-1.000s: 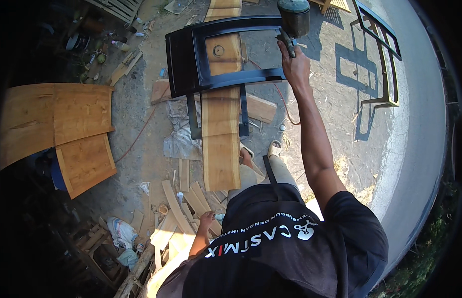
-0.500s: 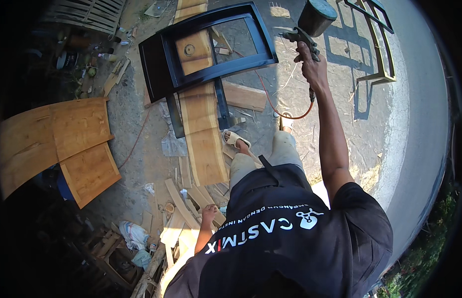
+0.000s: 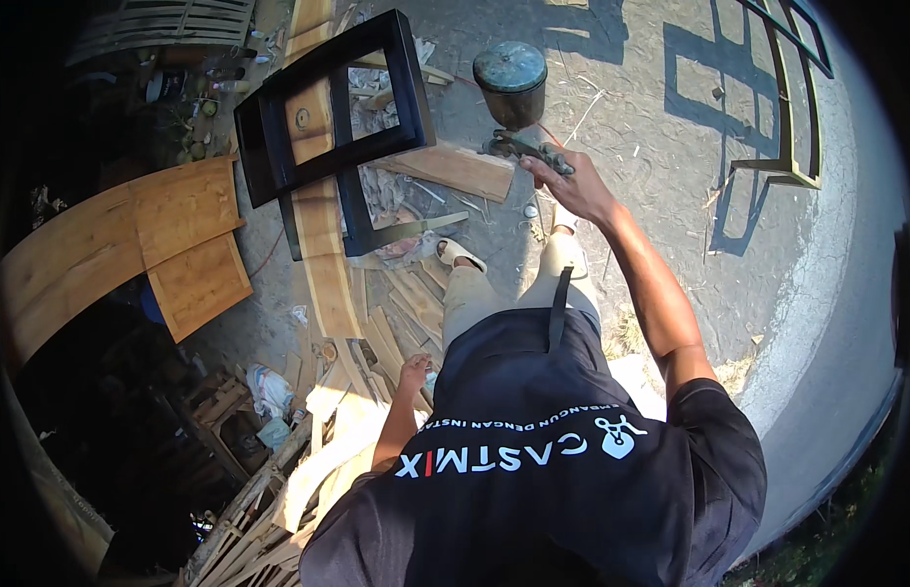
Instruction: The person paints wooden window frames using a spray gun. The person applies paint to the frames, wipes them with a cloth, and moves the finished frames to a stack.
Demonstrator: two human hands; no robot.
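My right hand [image 3: 569,182] is closed around a spray gun [image 3: 529,150] with a round, dull green cup [image 3: 510,84] on top. The gun is held out in front of me, to the right of a glossy black frame [image 3: 409,83] and apart from it. The frame has a rectangular opening and a solid panel at its left end. Through the opening and below it shows a long wooden plank [image 3: 325,245]. Low at my left side hangs my left hand [image 3: 415,374], its fingers loosely bent and apart, with nothing seen in them.
Scrap boards [image 3: 377,333] and offcuts lie near my left foot. A beam [image 3: 455,171] rests on the ground beyond my feet. Brown wooden panels [image 3: 186,210] stand at the left. At the far right is another open frame [image 3: 792,127], casting a shadow.
My right hand has brought the spray gun leftward and closer to me, with the arm more bent. The view has shifted, and the black frame now appears farther left. My left hand stays low.
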